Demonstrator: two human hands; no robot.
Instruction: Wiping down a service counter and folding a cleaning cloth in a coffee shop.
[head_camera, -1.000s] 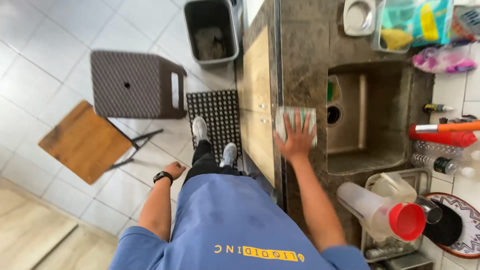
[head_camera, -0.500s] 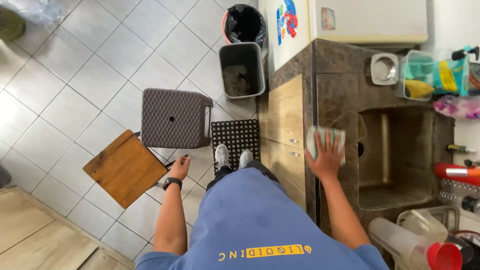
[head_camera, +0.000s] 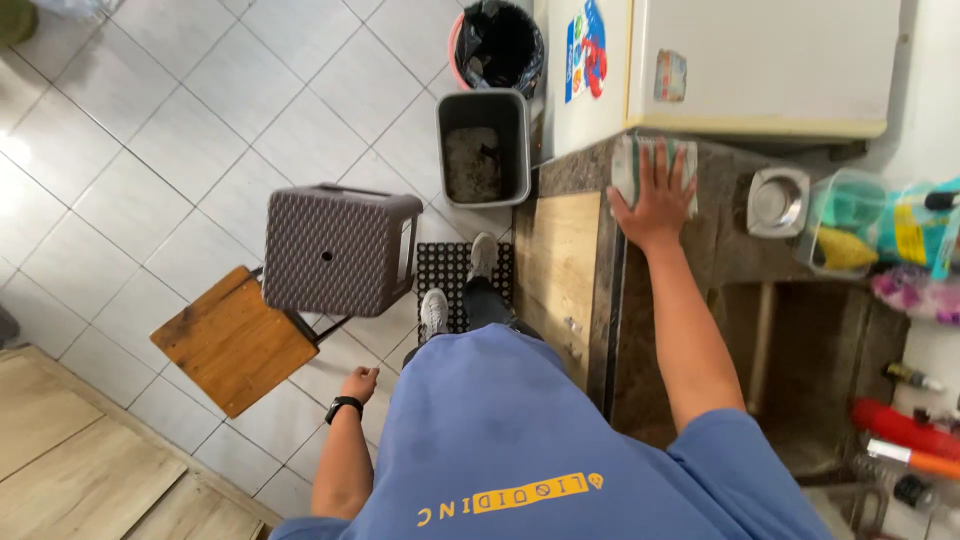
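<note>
Head view: right hand (head_camera: 655, 200) flat on cloth (head_camera: 628, 165); metal cup (head_camera: 777, 201) beside.

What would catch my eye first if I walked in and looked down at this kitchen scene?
Probably the right hand, stretched out and pressed flat on a pale green cloth on the dark stone counter, just below the white fridge. On the tiled floor to the left stands a brown woven-look stool beside a wooden stool, with a grey bin further up. The left hand hangs free near them.
</note>
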